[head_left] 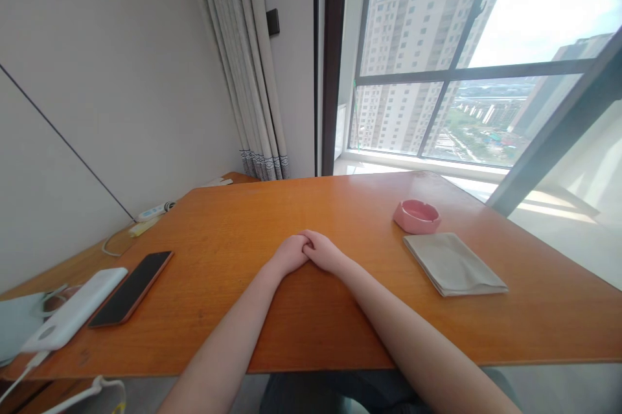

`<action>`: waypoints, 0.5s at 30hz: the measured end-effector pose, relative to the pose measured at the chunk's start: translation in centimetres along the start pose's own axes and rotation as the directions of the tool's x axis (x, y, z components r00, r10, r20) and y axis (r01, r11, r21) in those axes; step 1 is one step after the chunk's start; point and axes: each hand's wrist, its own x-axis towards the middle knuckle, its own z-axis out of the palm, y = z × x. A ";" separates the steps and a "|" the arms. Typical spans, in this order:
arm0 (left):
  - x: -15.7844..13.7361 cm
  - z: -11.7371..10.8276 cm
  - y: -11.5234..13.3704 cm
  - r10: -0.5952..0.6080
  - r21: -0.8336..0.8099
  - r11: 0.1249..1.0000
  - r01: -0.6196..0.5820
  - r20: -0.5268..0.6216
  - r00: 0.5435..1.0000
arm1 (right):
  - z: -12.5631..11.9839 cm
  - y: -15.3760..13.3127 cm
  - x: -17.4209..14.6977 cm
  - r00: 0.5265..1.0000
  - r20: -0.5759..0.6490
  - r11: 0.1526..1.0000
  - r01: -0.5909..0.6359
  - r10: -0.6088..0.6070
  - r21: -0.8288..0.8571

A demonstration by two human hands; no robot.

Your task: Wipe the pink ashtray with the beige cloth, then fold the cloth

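Note:
My left hand (291,254) and my right hand (324,253) rest clasped together on the wooden table (233,226). Both are closed, with the fingers folded against each other and partly hidden; no object shows between them. To the right of my hands lies a folded beige-grey cloth (454,265). Just behind the cloth stands a pink ashtray (416,216) with notches in its rim. A dark-screened phone (132,289) lies on the left of the table, beside a white power bank (76,309) with a cable plugged in.
A power strip (151,212) and cables lie along the left wall. At the far left a pale box-like thing (19,323) is partly cut off. A white cable (100,385) hangs at the near left edge. Curtains (243,64) and a large window (447,70) stand beyond the table.

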 end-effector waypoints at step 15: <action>0.0 0.7 0.0 0.005 0.196 0.980 -0.009 0.021 1.000 | -17.6 11.8 -8.8 0.718 -0.596 0.574 -0.674 0.360 -0.465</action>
